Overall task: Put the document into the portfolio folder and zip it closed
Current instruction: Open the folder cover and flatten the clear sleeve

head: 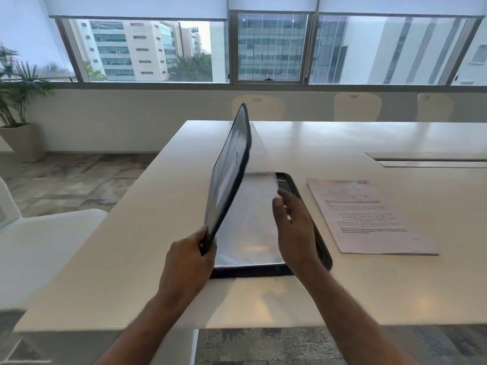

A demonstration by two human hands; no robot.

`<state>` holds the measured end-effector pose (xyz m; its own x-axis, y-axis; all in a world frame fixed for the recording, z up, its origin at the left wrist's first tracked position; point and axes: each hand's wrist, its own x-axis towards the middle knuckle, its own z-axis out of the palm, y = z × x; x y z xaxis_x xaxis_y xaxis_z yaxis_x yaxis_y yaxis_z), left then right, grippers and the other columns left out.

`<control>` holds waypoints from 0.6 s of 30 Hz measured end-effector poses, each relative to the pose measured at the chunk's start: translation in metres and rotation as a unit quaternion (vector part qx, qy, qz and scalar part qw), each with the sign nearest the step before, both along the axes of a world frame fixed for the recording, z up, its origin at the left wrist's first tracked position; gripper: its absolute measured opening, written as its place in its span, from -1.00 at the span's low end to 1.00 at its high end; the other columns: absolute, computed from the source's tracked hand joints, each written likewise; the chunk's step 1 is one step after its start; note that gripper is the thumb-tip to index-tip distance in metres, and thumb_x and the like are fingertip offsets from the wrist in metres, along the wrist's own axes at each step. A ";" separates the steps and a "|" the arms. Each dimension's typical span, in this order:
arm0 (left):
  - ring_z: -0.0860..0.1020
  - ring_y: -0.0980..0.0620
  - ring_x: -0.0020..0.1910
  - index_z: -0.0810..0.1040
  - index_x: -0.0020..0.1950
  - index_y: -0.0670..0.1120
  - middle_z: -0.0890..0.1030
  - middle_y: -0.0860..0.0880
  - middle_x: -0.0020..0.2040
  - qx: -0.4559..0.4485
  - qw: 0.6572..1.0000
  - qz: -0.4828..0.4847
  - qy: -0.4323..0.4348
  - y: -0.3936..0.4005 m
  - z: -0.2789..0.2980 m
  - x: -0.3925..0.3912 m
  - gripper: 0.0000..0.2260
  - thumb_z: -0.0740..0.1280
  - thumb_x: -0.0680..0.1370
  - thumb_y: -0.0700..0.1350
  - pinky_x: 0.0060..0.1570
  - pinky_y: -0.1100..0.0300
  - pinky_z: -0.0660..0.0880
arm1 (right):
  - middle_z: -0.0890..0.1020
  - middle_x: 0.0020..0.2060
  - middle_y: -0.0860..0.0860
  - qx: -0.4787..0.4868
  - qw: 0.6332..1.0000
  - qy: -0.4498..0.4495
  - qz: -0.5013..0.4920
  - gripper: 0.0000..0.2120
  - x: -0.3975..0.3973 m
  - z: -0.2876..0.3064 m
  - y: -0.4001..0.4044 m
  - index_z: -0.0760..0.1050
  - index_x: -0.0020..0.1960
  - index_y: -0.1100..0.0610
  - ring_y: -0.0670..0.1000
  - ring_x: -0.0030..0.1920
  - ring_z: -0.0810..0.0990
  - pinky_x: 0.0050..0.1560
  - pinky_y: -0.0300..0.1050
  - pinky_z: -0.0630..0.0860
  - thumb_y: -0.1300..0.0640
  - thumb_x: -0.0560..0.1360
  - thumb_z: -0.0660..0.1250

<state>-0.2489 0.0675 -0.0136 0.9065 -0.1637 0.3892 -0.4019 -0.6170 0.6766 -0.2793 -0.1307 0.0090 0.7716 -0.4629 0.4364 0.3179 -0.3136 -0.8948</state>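
the portfolio folder [303,196] lies open on the table [342,143]; its cover [229,175] is gripped and raised by the left hand [188,255]. a clear sleeve [259,196] is touched by the relaxed right hand [295,225]. the document [369,214] lies just beside the folder.

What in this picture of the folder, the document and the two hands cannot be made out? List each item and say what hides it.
Head view only:
- Printed text on the document: too small and soft to read.
- The portfolio folder zipper: not discernible; edges blurred.
- Inside the folder's clear sleeve: glare hides any contents.
- Right hand fingertips: motion-blurred, so contact with the sleeve is unclear.
- Left hand fingers: hidden behind the raised cover.
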 end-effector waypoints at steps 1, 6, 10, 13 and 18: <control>0.42 0.13 -0.52 0.50 -0.29 0.21 0.49 0.20 -0.48 -0.013 1.000 0.003 0.002 0.001 0.000 0.000 -0.70 0.30 0.60 -0.09 -0.49 0.36 0.32 | 0.54 0.17 -0.01 -0.049 0.998 0.046 -0.012 -0.46 0.000 -0.010 -0.003 0.43 0.36 0.04 -0.10 0.13 0.53 0.02 -0.28 0.48 -0.27 0.52 0.20; 0.39 0.10 -0.58 0.48 -0.41 -0.04 0.46 0.04 -0.57 -0.090 0.991 0.061 0.072 0.008 -0.004 0.002 -0.63 0.31 0.61 -0.05 -0.53 0.28 0.30 | 0.41 0.39 0.02 -0.282 0.935 0.211 -0.045 -0.42 -0.002 -0.046 -0.011 0.31 0.45 0.07 0.03 0.41 0.32 0.42 0.10 0.24 -0.22 0.54 0.22; 0.58 -0.06 -0.43 0.59 -0.28 -0.21 0.63 -0.14 -0.40 -0.161 0.973 0.104 0.127 0.015 -0.008 0.005 -0.64 0.34 0.59 0.01 -0.44 0.17 0.40 | 0.37 0.43 0.01 -0.368 0.899 0.234 -0.045 -0.34 -0.001 -0.050 -0.009 0.26 0.47 0.05 0.02 0.46 0.24 0.44 0.07 0.14 -0.33 0.53 0.11; 0.59 0.11 -0.31 0.59 -0.21 -0.04 0.65 0.08 -0.31 -0.234 0.948 0.124 0.178 0.021 -0.011 0.007 -0.80 0.38 0.57 0.00 -0.39 0.23 0.44 | 0.38 0.42 0.02 -0.396 0.883 0.246 -0.047 -0.31 -0.001 -0.049 -0.007 0.29 0.46 0.06 0.03 0.46 0.24 0.43 0.07 0.15 -0.38 0.51 0.04; 0.66 -0.03 -0.13 0.63 -0.05 -0.06 0.71 -0.01 -0.14 -0.348 0.891 0.134 0.261 0.036 -0.021 0.014 -0.89 0.49 0.46 -0.17 -0.25 0.18 0.53 | 0.38 0.41 0.02 -0.424 0.869 0.251 -0.049 -0.31 -0.001 -0.048 -0.006 0.31 0.43 0.06 0.04 0.44 0.25 0.42 0.07 0.17 -0.39 0.50 0.04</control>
